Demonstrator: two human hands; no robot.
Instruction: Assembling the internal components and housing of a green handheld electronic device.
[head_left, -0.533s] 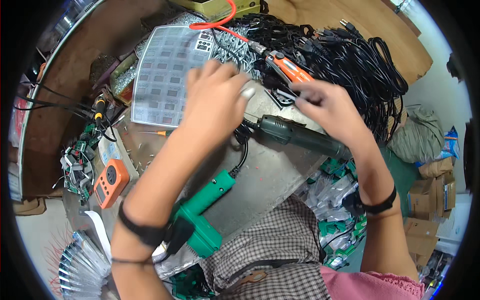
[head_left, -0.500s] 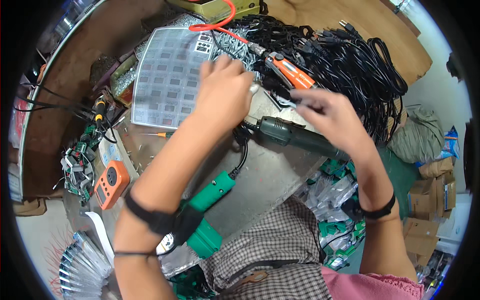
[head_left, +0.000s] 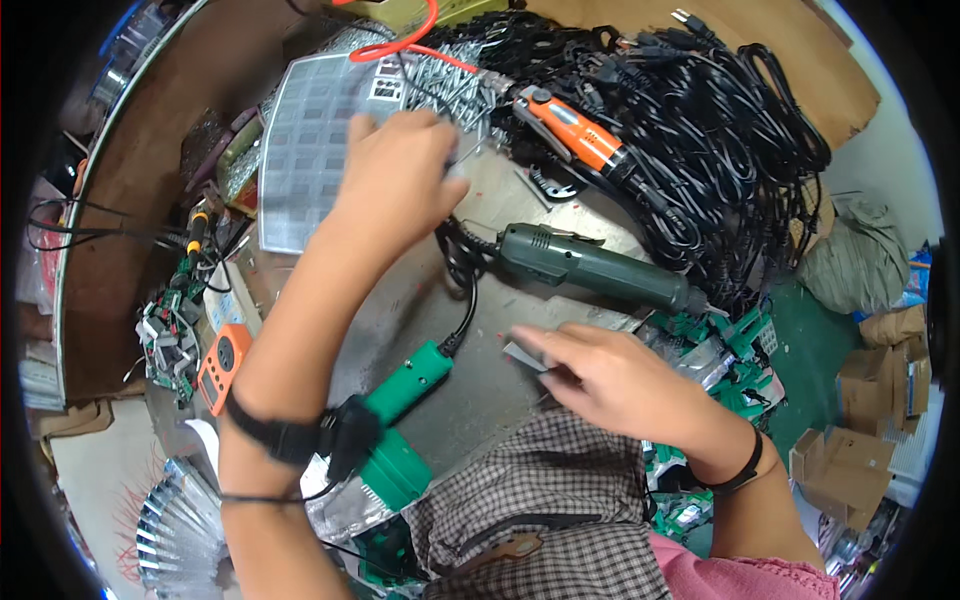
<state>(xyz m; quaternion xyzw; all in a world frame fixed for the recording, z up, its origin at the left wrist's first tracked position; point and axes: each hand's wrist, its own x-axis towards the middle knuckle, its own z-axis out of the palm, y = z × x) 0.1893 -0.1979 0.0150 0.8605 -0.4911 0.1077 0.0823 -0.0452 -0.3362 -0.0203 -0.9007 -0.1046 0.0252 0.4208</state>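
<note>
My left hand (head_left: 400, 165) is over the edge of a pile of long silver screws (head_left: 445, 85), beside a grey compartmented plastic sheet or tray (head_left: 300, 150). Its fingertips are turned away and blurred, so whether they hold anything is unclear. My right hand (head_left: 610, 380) pinches a small flat grey piece (head_left: 525, 357) between thumb and fingers, low over the table just above my checked apron (head_left: 530, 480). Between the hands lies a dark green electric screwdriver (head_left: 600, 268). A green plastic tool body (head_left: 408, 383) with a black cord lies near my left forearm.
An orange air tool (head_left: 575, 130) on a red hose lies at the back, against a heap of coiled black power cords (head_left: 700, 140). An orange meter (head_left: 222, 365) sits at left near small circuit parts (head_left: 170, 340). Green plastic parts (head_left: 740, 350) are piled at right.
My right hand has come down and toward me from beside the orange tool, and now shows a flat grey piece. My left hand has shifted slightly left over the sheet's edge.
</note>
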